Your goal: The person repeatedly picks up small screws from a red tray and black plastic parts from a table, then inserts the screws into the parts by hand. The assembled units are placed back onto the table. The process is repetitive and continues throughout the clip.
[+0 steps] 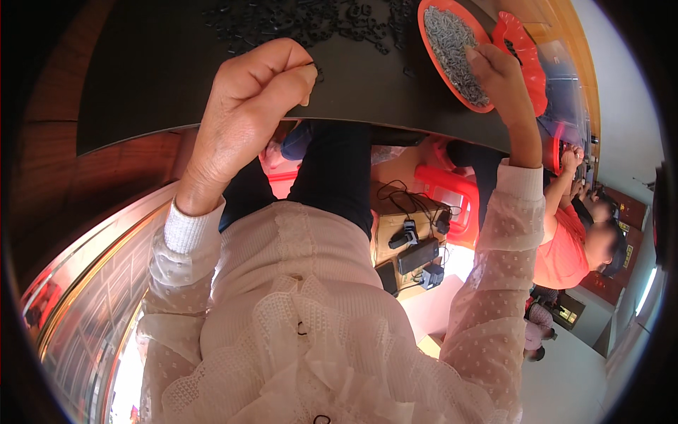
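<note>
My left hand (258, 102) is closed above the dark table (374, 88), thumb and forefinger pinched on a small black part (319, 71) that shows only a little past the fingertips. At the right, my right hand (500, 71) reaches over an orange-red bowl (421, 27) full of small grey metal screws (452, 49). Its thumb and bent fingers close together at the screws; whatever is between the fingertips is hidden. Many loose black hook-like parts (304, 22) lie scattered along the far side of the table.
A red wavy-rimmed dish (538, 74) stands right of the bowl. Below the table edge are a red plastic stool (459, 205) and a cardboard box (395, 219) with black adapters (418, 256) and cables. A person in a coral shirt (561, 251) sits working at the right.
</note>
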A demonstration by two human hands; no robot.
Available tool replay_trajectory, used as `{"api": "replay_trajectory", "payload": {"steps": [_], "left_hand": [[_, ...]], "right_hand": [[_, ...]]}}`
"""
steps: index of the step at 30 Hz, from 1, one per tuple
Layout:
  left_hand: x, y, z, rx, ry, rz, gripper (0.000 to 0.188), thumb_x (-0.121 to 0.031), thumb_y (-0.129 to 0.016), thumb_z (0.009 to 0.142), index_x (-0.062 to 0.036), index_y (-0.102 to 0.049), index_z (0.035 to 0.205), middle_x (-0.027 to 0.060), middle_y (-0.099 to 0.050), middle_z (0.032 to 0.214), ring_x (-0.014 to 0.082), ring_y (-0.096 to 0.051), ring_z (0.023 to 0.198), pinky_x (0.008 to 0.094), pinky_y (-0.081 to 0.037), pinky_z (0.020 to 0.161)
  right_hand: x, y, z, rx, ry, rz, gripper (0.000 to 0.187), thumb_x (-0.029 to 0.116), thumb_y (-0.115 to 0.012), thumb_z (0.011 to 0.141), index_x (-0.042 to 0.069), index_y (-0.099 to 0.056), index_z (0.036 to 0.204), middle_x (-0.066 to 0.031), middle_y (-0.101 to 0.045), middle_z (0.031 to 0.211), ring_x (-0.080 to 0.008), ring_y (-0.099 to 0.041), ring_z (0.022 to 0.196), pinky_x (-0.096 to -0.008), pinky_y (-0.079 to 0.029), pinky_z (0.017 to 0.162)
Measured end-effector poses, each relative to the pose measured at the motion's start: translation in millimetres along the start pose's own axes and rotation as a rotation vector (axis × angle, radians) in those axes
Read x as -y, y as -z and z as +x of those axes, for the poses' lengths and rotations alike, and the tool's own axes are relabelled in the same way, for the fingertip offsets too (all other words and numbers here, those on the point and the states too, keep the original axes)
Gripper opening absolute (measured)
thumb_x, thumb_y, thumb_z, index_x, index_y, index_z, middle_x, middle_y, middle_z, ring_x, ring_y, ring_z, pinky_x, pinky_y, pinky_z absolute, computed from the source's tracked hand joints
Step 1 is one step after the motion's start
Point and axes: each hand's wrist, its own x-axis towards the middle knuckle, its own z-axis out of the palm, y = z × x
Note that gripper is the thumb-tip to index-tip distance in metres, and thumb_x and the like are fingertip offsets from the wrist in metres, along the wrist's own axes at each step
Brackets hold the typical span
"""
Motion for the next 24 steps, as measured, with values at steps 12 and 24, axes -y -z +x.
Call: {"api": "replay_trajectory", "payload": {"steps": [12,24], "left_hand": [[1,0,1,0.002,-0.030,-0.009,0.013,-0.010,-0.051,0.088,-0.0035,-0.057,0.079,-0.0026,-0.053,0.067,0.0028,-0.037,0.057,0.0206,-0.028,0.052],[2,0,-2,-0.001,-0.002,-0.025,0.013,-0.010,-0.052,0.089,-0.0041,-0.058,0.079,-0.0031,-0.053,0.067,0.0026,-0.037,0.057,0.0202,-0.029,0.052]], "right_hand": [[-5,-1,1,0.028,0.048,0.027,0.019,0.015,-0.059,0.087,-0.002,-0.062,0.095,-0.0041,-0.057,0.070,-0.0099,-0.052,0.067,-0.0263,-0.043,0.062],[7,-3,6,0.179,0.139,-0.151,0.018,0.011,-0.058,0.081,-0.003,-0.062,0.091,-0.0137,-0.060,0.073,-0.0198,-0.058,0.066,-0.0326,-0.046,0.066]]}}
